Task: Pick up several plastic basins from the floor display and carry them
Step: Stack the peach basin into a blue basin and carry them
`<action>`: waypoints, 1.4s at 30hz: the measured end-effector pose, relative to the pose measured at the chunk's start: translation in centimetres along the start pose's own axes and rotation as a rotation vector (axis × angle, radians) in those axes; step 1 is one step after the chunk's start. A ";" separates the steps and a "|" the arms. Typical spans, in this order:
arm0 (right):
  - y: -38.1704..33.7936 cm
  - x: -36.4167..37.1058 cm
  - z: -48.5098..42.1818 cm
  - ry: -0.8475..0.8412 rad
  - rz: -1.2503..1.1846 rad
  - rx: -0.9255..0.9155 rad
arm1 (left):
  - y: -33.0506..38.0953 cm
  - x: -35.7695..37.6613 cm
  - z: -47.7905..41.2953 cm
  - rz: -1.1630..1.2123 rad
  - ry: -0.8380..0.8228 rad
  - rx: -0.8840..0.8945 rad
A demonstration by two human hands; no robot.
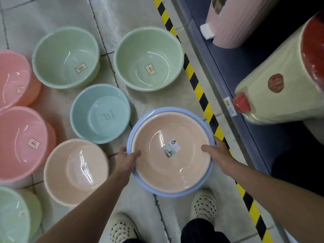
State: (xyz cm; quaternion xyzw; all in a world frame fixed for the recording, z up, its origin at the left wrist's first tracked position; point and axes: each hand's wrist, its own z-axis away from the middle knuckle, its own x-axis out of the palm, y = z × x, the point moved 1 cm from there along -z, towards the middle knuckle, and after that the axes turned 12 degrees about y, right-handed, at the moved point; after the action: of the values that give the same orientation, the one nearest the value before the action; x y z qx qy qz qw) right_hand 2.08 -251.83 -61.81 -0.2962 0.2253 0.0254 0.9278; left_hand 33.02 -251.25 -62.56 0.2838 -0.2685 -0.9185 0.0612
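A peach basin point(172, 165) sits nested inside a blue basin point(209, 179), and I hold the pair above the floor in front of my feet. My left hand point(127, 159) grips the stack's left rim with the thumb inside. My right hand point(216, 152) grips the right rim the same way. On the floor to the left lie several more basins: two pale green ones point(65, 57) point(149, 57), a light blue one point(100, 113), a peach one point(76, 171), and two pink ones point(12, 78) point(22, 142).
A yellow-black hazard stripe point(201, 92) runs diagonally along the base of a dark shelf point(245, 109) on the right. The shelf holds a pink ribbed bin point(233, 20) and a cream container point(280, 95). Another green basin point(15, 216) sits at bottom left. My shoes point(203, 206) stand below.
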 end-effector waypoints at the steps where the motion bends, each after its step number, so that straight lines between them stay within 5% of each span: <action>1: 0.4 0.4 -0.5 0.006 0.005 0.002 | -0.4 0.4 -0.5 -0.010 0.009 -0.006; 18: 3.9 3.4 -7.1 -0.033 0.062 0.068 | -5.6 3.9 -4.9 -0.049 0.032 -0.101; 42: 4.4 2.8 -2.9 0.071 -0.052 0.062 | -4.4 -0.3 -4.0 -0.056 -0.339 -0.025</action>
State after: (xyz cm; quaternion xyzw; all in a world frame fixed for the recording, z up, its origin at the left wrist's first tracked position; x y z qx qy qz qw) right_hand 2.58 -250.09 -67.48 -0.2738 0.2511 -0.0162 0.9283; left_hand 35.61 -249.24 -67.53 0.1312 -0.2553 -0.9579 -0.0070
